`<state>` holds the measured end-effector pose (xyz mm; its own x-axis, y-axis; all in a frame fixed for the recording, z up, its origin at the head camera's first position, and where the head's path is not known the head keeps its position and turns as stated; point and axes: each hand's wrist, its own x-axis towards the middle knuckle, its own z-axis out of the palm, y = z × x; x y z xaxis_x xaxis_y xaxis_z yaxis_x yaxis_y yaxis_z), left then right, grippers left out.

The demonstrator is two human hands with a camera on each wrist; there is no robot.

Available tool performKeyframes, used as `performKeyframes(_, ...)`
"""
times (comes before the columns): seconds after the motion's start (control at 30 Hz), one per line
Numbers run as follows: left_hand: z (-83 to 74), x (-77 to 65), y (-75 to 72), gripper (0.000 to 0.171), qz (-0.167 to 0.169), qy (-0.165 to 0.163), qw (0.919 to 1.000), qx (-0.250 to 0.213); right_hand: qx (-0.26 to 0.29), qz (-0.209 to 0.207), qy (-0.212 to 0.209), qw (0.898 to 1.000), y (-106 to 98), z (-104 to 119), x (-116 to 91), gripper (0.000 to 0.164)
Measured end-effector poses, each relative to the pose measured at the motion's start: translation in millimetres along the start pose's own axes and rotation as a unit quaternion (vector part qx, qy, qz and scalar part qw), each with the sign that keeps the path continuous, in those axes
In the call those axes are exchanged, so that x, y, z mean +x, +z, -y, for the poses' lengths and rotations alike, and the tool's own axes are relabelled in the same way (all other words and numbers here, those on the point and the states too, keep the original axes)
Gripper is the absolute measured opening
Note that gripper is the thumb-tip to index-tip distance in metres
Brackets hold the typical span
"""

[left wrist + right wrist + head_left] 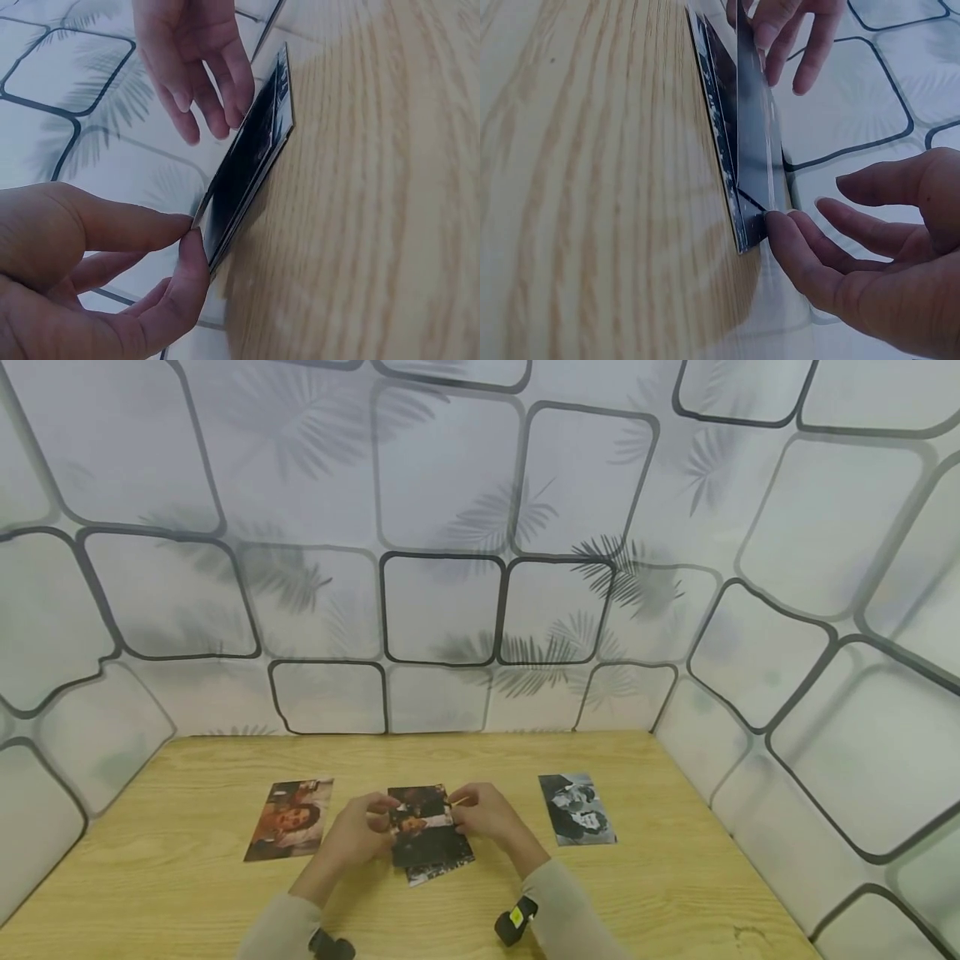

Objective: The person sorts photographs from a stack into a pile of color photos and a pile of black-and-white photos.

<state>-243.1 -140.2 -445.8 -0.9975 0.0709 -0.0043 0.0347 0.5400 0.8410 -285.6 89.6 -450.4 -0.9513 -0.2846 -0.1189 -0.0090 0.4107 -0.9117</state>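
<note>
A dark photo print point(423, 850) showing a person in it lies over one or more other prints point(442, 868) at the middle of the table. My left hand point(358, 829) pinches the upper print's left edge between thumb and finger point(169, 232), holding that print tilted up from those beneath. On the other side, my right hand point(489, 814) touches the stack's edge with a fingertip point(780, 225). Its thumb point(877, 182) stands apart from the prints. How many prints lie underneath cannot be told.
A reddish-brown photo print point(288, 820) lies to the left on the wooden table point(652, 893). To the right lies a black-and-white print point(577, 810). Patterned white sheeting point(442, 610) encloses the back and sides.
</note>
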Motion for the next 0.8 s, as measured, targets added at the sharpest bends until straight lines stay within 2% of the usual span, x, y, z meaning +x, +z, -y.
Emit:
performKeyframes(0.2,-2.3,-3.1,-3.2,0.051,-0.008,-0.006,0.9994,-0.034,0.015,0.008,0.0,1.0,2,1,0,0.03)
performKeyframes(0.37,-1.5,-3.5,-8.5,0.049,-0.005,-0.003,0.9994,-0.033,0.028,0.014,-0.007,0.999,3,3,0,0.031)
performKeyframes(0.57,-1.5,-3.5,-15.6,0.047,0.001,-0.015,0.999,-0.043,0.036,0.025,-0.012,0.999,6,8,-2,0.03)
performKeyframes(0.8,5.7,-2.2,-27.2,0.048,0.016,-0.019,0.9982,-0.055,0.031,0.023,-0.021,0.999,13,11,0,0.026)
